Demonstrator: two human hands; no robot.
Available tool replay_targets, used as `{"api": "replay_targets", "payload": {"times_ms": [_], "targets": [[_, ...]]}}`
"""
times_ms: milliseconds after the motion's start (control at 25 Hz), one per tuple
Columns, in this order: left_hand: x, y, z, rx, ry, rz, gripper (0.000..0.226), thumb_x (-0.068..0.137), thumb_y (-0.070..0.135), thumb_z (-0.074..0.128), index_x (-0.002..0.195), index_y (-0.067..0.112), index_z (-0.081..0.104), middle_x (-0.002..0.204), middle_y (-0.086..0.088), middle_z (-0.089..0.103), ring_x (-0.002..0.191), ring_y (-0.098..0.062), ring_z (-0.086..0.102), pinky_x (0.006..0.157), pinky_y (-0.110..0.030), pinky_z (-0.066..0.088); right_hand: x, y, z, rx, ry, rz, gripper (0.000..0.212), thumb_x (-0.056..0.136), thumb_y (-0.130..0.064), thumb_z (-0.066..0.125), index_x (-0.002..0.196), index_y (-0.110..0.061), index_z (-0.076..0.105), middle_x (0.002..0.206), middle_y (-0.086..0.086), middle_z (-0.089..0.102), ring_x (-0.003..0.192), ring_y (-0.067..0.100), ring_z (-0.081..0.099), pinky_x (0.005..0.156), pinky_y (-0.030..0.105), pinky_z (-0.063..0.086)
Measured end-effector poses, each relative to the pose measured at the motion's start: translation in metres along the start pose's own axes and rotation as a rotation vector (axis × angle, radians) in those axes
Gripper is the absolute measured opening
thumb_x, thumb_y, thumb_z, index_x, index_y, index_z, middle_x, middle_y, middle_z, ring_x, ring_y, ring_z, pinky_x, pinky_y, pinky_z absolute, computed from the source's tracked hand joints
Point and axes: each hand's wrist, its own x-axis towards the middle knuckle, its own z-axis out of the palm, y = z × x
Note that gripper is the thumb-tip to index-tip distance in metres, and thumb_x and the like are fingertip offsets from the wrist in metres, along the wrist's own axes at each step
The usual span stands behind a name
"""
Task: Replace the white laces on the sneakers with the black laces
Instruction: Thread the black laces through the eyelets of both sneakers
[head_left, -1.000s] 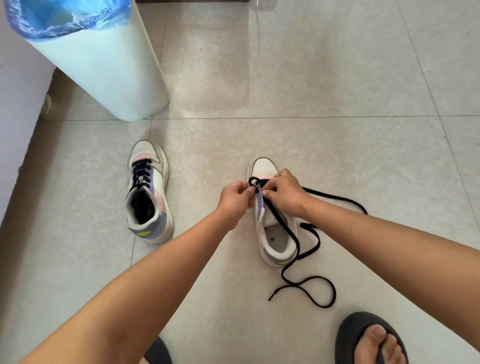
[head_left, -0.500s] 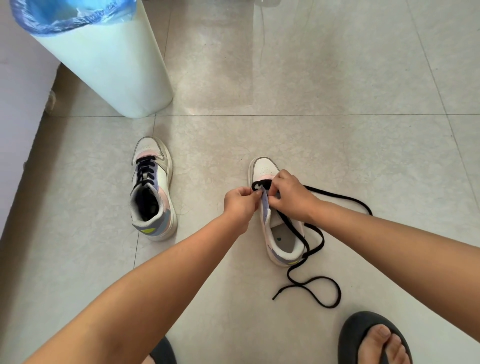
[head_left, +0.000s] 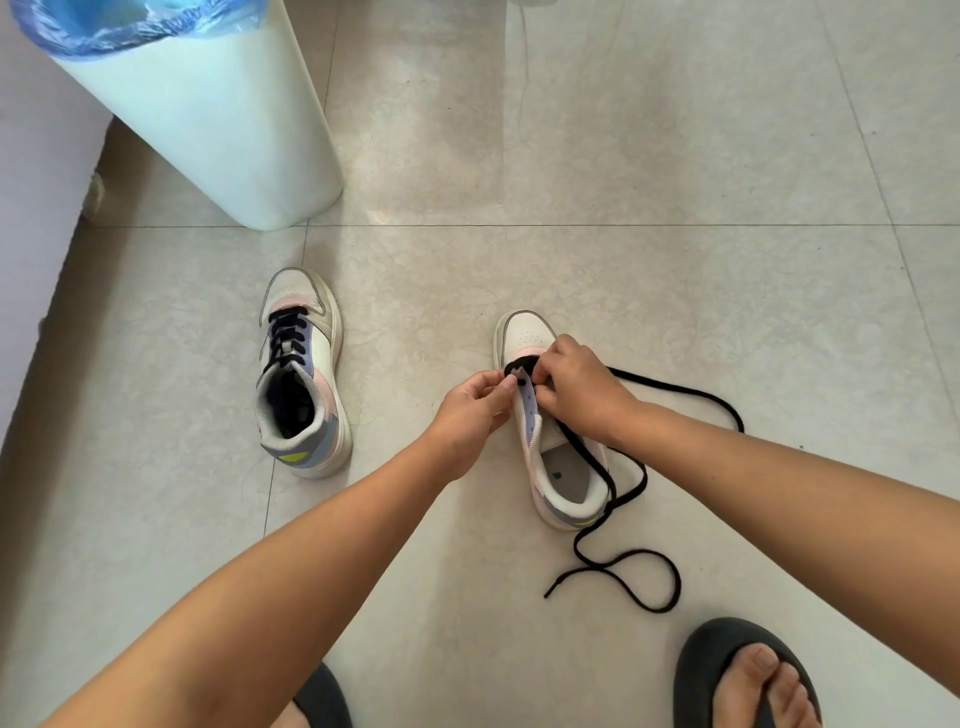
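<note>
Two white sneakers with pastel panels stand on the tiled floor. The left sneaker (head_left: 301, 374) carries a black lace threaded through its eyelets. On the right sneaker (head_left: 563, 467) a loose black lace (head_left: 618, 561) runs through the lowest eyelets, and its ends trail over the floor to the right and towards me. My left hand (head_left: 470, 410) pinches the sneaker's left eyelet flap by the lace. My right hand (head_left: 576, 387) grips the lace over the tongue. No white lace is in view.
A pale bin (head_left: 208, 114) with a blue liner stands at the back left, beside a wall (head_left: 31, 156). My feet in dark slippers show at the bottom: the right slipper (head_left: 737, 675) and the left slipper (head_left: 324, 701).
Both hands stay at the lower eyelets of the right sneaker with small finger shifts. The lace loop on the floor keeps its shape. The camera has drifted slightly.
</note>
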Motion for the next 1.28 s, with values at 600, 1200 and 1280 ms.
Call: {"api": "replay_targets", "payload": {"times_ms": [600,1200,1280], "targets": [[-0.053,-0.048,0.053,0.982,0.306,0.117,0.065,0.09,0.019,0.049,0.144,0.007,0.016,0.141,-0.008,0.02,0.132,-0.023,0.02,0.11,-0.03,0.02,-0.007,-0.009,-0.008,0.047,-0.017,0.009,0.014,0.09,-0.01,0.053,0.098,-0.003,0.063,0.107,0.01,0.048,0.099,0.025,0.049,0.083,0.026,0.04],[-0.027,-0.038,0.04,0.871,0.538,0.195,0.04,0.091,0.009,0.049,0.131,0.009,0.043,0.129,-0.01,0.04,0.121,-0.024,0.037,0.099,-0.029,0.031,-0.052,-0.029,-0.02,-0.05,-0.205,0.026,0.028,0.093,-0.028,0.05,0.073,-0.011,0.061,0.123,0.005,0.035,0.118,0.022,0.032,0.097,0.03,0.032],[-0.025,-0.035,0.035,0.871,0.549,0.188,0.039,0.092,0.01,0.048,0.13,0.008,0.044,0.129,-0.011,0.041,0.121,-0.025,0.037,0.099,-0.029,0.03,-0.066,-0.027,-0.018,-0.122,-0.216,-0.079,0.029,0.093,-0.03,0.05,0.085,-0.008,0.068,0.125,0.005,0.035,0.12,0.023,0.03,0.096,0.029,0.031]]}}
